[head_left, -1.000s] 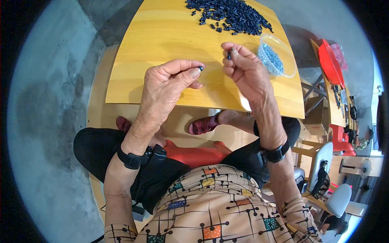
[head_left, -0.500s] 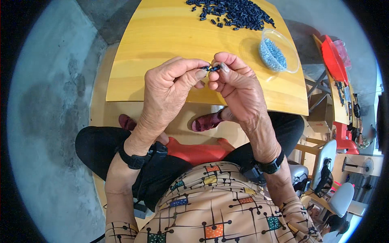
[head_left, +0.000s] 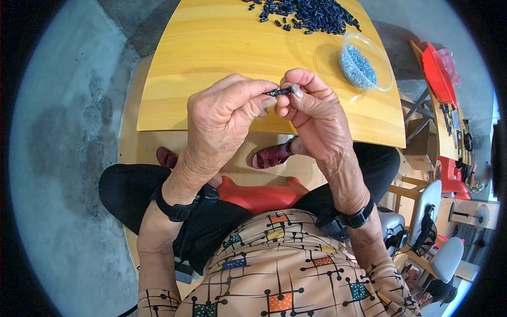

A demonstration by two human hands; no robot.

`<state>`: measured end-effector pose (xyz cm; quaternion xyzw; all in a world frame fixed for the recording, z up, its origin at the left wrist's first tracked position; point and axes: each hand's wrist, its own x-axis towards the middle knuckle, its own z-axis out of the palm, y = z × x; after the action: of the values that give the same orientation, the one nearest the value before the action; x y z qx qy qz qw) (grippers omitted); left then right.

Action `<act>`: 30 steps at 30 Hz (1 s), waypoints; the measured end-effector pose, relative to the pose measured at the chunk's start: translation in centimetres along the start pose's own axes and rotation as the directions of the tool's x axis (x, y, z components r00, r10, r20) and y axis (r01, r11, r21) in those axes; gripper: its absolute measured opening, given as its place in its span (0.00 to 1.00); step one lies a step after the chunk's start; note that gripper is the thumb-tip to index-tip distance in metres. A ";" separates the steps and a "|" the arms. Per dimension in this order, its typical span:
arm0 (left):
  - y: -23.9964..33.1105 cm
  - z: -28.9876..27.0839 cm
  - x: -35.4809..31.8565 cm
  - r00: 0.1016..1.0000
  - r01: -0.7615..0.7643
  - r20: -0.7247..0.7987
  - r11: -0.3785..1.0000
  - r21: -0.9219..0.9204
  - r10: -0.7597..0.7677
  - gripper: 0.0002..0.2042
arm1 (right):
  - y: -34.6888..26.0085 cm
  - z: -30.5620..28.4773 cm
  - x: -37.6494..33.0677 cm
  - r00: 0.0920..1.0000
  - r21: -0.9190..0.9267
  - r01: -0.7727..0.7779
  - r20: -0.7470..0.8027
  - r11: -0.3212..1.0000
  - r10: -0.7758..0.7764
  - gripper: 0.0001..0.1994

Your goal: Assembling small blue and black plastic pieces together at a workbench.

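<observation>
My left hand (head_left: pixel 223 112) pinches one end of a small dark cylindrical part (head_left: pixel 278 92) between thumb and forefinger. The other end sits between the thumb and fingers of my right hand (head_left: pixel 321 117). The part lies nearly level between the fingertips, above the near half of the yellow table (head_left: pixel 206 58). Fingers cover both ends, so its full shape is hidden. Farther off lies a heap of similar small dark parts (head_left: pixel 322 16). To the right of my hands, a clear plastic bowl (head_left: pixel 390 79) holds many small shiny bluish pieces (head_left: pixel 360 66).
A grey wall (head_left: pixel 58 158) rises on the left. Below the table are a red stool (head_left: pixel 259 194) and my feet in dark red sandals (head_left: pixel 271 157). At the right, a second table (head_left: pixel 449 137) carries a red basin (head_left: pixel 437 74), with chairs (head_left: pixel 426 211) nearer me.
Two dark pieces with a small gap between them now appear in line as one part. Both hands have shifted slightly right, with the grips kept.
</observation>
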<state>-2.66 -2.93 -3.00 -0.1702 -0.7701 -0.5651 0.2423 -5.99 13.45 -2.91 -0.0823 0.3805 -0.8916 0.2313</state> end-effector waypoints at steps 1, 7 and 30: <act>0.0 0.1 0.0 0.999 -0.026 -0.030 0.999 0.022 0.027 0.06 | 0.0 -0.2 0.0 1.000 0.000 -0.004 0.026 1.000 0.004 0.10; 0.4 0.0 0.1 0.999 -0.039 -0.023 0.996 0.077 0.041 0.07 | -0.1 -0.2 -0.1 0.999 -0.004 0.005 0.032 1.000 -0.005 0.09; 0.4 0.3 -0.5 0.995 0.074 0.062 0.997 -0.021 -0.072 0.06 | 0.9 -1.3 -0.1 0.992 0.029 0.073 0.096 0.997 -0.075 0.10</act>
<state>-2.07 -2.55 -3.02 -0.1620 -0.7761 -0.5771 0.1957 -6.03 13.77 -4.42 -0.1368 0.3539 -0.8993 0.2173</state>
